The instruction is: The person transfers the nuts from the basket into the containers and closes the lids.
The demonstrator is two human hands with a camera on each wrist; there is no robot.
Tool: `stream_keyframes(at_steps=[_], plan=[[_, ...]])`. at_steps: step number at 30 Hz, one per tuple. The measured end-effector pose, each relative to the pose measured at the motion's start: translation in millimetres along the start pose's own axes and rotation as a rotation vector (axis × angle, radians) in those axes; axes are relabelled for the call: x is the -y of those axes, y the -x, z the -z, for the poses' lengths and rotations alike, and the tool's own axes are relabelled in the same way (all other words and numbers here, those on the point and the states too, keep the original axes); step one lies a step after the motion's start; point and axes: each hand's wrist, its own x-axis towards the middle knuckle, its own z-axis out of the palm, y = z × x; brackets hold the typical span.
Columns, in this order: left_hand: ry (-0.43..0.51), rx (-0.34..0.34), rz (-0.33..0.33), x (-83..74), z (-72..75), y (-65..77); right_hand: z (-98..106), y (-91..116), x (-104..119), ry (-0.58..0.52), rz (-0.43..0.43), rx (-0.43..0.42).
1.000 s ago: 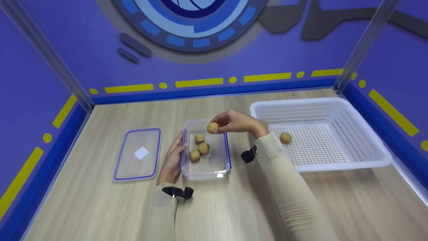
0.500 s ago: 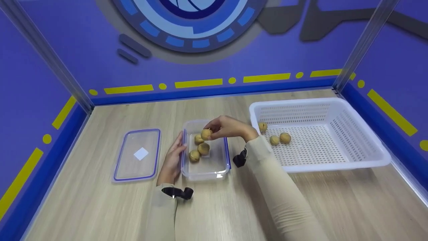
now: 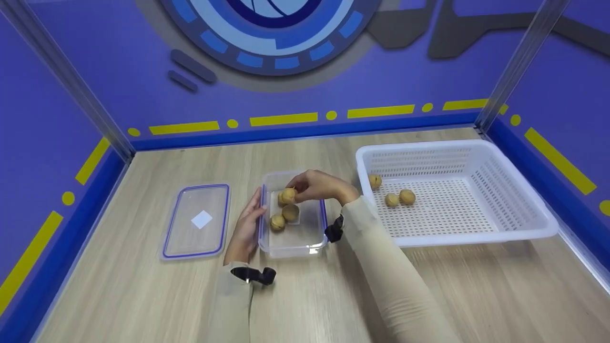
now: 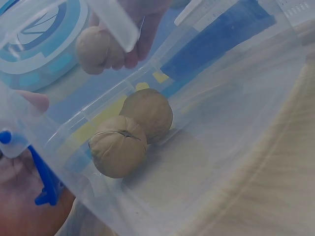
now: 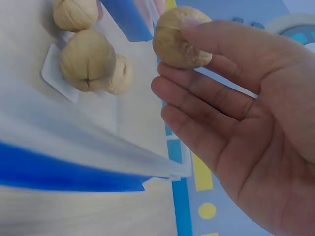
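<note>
My right hand (image 3: 317,186) pinches a walnut (image 5: 179,39) between thumb and fingers, over the far part of a clear plastic food container (image 3: 312,238). In the head view this walnut largely covers another one behind it. Two more walnuts, a darker one (image 3: 290,212) and a paler one (image 3: 277,222), lie nearby on the container's floor. My left hand (image 3: 245,228) holds the container's left side, fingers along the outer wall and thumb over the rim. A blue clip seal (image 4: 47,182) shows beside that palm in the left wrist view.
A clear lid with a blue seal (image 3: 178,228) lies flat left of the container. On the right stands a white perforated basket (image 3: 476,233) with three walnuts (image 3: 407,196) toward its left side. Blue panels (image 3: 286,95) enclose the wooden table (image 3: 295,300).
My right hand has moved left and down with the walnut, into the container's far part. The sleeve's shift has uncovered two walnuts in the basket. My left hand has stayed put.
</note>
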Motion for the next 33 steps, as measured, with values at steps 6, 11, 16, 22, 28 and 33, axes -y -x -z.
stream_keyframes(at_steps=[6,11,16,22,28,33], plan=[[-0.008,-0.027,0.013,-1.0,-1.2,0.5,-7,-7,1,0.005,-0.031,-0.036],[-0.018,-0.035,0.022,-1.1,-1.1,0.1,-12,-12,0,-0.026,-0.036,-0.061],[-0.026,-0.027,0.02,-1.3,-0.4,0.5,-18,-16,-1,-0.058,-0.041,-0.066],[-0.035,-0.021,0.023,-0.2,0.0,0.1,-24,-21,-1,-0.052,-0.038,-0.072],[-0.032,-0.037,0.027,-0.5,-1.2,0.5,-27,-24,3,-0.028,-0.055,-0.068],[-0.025,-0.037,0.022,-0.5,-1.3,0.1,-29,-24,6,-0.022,-0.079,-0.058]])
